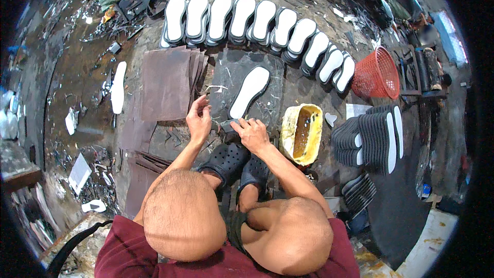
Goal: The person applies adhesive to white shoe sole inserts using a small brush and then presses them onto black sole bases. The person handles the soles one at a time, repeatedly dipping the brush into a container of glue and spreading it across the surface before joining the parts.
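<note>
My left hand (199,119) is raised over the dark work slab (234,74), fingers pinched together near a thin white scrap (216,88). My right hand (250,131) is curled on a small dark object (229,129) at the slab's near edge; what it is cannot be made out. A white shoe sole (250,91) lies on the slab just beyond both hands. My feet in dark clogs (226,160) rest below the hands.
A row of several white soles on black bases (257,23) lines the far side. Brown sheets (165,83) lie left, a yellow glue tub (302,133) right, a red basket (377,73) and stacked black soles (373,141) farther right. Scraps litter the floor at left.
</note>
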The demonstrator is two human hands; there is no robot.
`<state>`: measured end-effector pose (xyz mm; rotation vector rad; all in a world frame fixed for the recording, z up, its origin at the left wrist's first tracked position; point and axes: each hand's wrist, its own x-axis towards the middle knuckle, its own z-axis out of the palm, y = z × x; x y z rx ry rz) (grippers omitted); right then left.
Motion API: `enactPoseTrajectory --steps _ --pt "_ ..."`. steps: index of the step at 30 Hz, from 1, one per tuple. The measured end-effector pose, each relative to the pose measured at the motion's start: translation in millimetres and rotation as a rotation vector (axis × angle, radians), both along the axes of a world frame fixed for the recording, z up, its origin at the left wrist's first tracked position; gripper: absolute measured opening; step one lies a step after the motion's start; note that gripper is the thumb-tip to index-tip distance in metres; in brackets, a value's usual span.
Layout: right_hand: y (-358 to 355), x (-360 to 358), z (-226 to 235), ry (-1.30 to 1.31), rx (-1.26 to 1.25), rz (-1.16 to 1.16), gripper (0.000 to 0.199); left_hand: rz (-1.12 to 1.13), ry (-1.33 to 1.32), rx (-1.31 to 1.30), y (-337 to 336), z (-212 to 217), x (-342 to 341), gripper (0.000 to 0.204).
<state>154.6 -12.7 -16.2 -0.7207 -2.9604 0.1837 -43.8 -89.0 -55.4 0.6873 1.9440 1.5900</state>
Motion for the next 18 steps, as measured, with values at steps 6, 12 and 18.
enactPoseTrajectory --steps 6,12,18 --pt "13 19 115 0.264 -0.34 -0.246 0.036 -0.23 0.284 -0.059 11 1 12 0.054" --pt "26 125 227 0.695 -0.578 -0.665 0.033 -0.508 0.516 -0.211 22 -6 39 0.122" --pt "0 205 168 0.826 -0.448 -0.899 0.031 -0.463 0.299 -0.184 32 11 37 0.123"
